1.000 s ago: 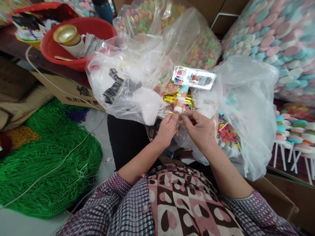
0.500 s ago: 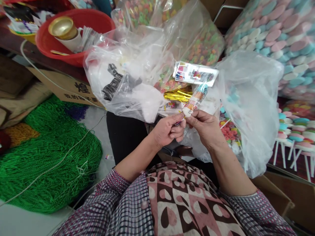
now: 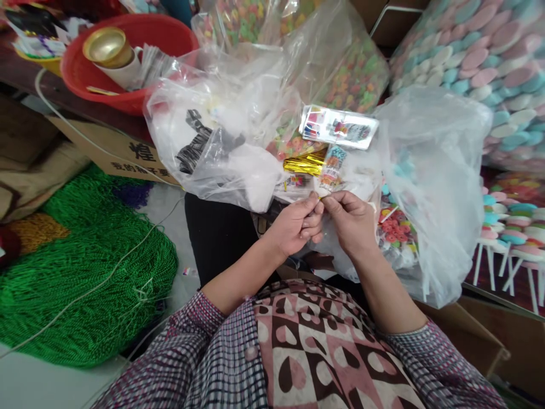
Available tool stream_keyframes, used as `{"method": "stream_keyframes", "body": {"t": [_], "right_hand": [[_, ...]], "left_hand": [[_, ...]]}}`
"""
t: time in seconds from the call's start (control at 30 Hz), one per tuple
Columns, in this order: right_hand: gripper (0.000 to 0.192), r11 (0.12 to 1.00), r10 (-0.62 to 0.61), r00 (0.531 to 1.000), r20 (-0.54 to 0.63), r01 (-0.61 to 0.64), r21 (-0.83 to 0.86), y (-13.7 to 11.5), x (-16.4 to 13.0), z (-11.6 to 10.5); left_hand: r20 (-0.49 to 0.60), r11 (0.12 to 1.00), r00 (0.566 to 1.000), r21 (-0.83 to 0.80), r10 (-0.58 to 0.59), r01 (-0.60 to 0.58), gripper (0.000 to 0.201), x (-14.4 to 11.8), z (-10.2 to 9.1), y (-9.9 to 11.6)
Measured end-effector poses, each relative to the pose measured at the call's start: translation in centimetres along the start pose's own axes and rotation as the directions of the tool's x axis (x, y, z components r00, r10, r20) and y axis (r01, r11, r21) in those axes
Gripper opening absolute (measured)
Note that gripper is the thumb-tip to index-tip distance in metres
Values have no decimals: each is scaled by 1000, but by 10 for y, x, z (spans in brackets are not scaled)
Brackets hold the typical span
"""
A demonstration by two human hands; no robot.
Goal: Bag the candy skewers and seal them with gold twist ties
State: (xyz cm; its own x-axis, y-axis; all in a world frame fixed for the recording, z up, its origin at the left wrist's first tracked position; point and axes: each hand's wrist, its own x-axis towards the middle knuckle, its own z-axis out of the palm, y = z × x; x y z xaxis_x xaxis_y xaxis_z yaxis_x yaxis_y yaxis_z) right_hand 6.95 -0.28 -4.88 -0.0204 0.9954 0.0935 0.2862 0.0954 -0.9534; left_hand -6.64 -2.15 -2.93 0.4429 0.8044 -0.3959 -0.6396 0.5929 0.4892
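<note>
Your left hand [image 3: 293,227] and right hand [image 3: 349,221] meet fingertip to fingertip, both pinched on the bottom end of a small wrapped candy packet [image 3: 331,170] that stands up just above them. What the fingers grip there is too small to make out. Gold twist ties [image 3: 303,165] lie just beside it; clear plastic bags [image 3: 221,142] crowd around, blurring their contents.

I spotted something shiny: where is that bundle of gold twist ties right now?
The gold twist ties lie in the middle of the head view, just above the left hand, under the flat printed packet and beside the small candy packet that both hands pinch.
</note>
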Motion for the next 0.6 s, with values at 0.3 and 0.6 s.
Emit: {"method": "stream_keyframes", "body": {"t": [0.3,0.6], "right_hand": [[19,974,-149,989,16,149,-171,-14,-4,-1],[17,1000,-12,992,127,15,-27,-28,-6,-7]], "left_hand": [[-131,962,964,174,233,-209,41,4,-1,-5],[-26,954,986,261,163,-150,41,3,-7,-7]]}}
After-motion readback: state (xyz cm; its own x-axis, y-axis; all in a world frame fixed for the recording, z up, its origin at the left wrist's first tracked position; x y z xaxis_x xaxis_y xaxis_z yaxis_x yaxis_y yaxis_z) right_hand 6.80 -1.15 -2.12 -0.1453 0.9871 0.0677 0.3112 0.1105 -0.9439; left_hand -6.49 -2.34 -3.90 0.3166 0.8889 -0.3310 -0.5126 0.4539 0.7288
